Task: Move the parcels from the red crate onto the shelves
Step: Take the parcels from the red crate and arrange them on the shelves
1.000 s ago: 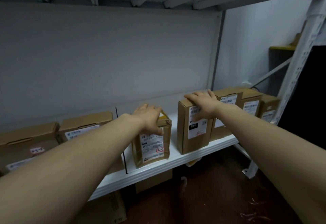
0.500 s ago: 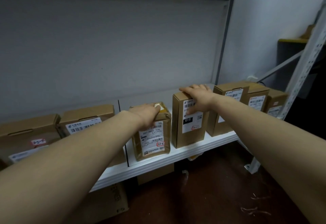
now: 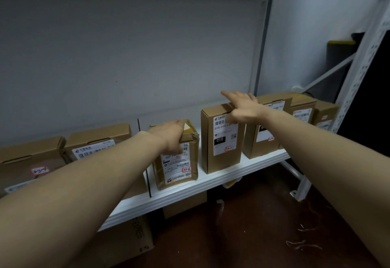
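Your left hand gripped the taped parcel by its top, at the shelf front edge. Your right hand, fingers spread straight, touched the tall box just beside it. Other parcels were shelved; the crate was out of view, so the remainder was unclear.

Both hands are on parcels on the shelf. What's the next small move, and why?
Probably let go with both hands and draw back: the taped parcel under the left hand and the tall box under the right hand already stand upright on the white shelf.
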A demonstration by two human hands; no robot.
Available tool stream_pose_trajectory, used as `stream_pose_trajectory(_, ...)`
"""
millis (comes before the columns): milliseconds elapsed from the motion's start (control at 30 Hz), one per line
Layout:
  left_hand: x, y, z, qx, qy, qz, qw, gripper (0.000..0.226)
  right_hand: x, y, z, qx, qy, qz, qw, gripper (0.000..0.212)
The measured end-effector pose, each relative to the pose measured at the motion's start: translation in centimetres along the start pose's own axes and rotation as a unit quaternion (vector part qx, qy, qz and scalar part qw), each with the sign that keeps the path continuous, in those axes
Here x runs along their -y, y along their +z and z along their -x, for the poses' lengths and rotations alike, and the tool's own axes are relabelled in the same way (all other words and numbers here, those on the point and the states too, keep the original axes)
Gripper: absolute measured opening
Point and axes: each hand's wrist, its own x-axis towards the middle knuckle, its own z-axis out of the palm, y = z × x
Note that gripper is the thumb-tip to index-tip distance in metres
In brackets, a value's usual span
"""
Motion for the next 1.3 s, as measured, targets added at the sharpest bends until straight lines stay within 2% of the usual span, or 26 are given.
stream_pose_trajectory(67,-0.2,-0.3,0.0,0.012,-0.007,0.015,1.0,0.094,-0.6,-0.4,0.1,-0.021,0.015,-0.02,0.999,0.084)
stream_pose_trajectory(167,-0.8,-0.9,0.0,0.011,-0.011,0.057,0.998,0.097,-1.7,-1.0,0.2,-0.08,0.051,-0.014,0.995,0.081)
stream_pose_trajectory(333,-2.4,-1.8,0.1,-0.073,0.01,0.085,0.994,0.091,-4.8,-2.1,0.6,-0.167,0.112,0.044,0.979,0.081)
stream_pose_trajectory(467,-3.7,-2.2,-0.8,-0.13,0.047,0.091,0.986,0.081,-7.4,-2.8,0.9,-0.084,0.124,0.098,0.984,0.085)
stream_pose_trajectory(667,-5.6,-2.0,-2.5,-0.121,0.073,0.099,0.985,0.063,-8.8,-2.6,1.3,-0.01,0.096,0.122,0.988,0.088)
stream_pose_trajectory(867,-6.0,-1.4,-3.3,-0.141,0.092,0.076,0.983,0.039,-9.3,-2.0,1.0,0.001,0.089,0.118,0.989,0.085)
stream_pose_trajectory(1300,-6.1,-1.2,-3.8,-0.159,0.078,0.088,0.98,0.039,-9.5,-1.4,0.0,-0.012,0.084,0.04,0.996,0.079)
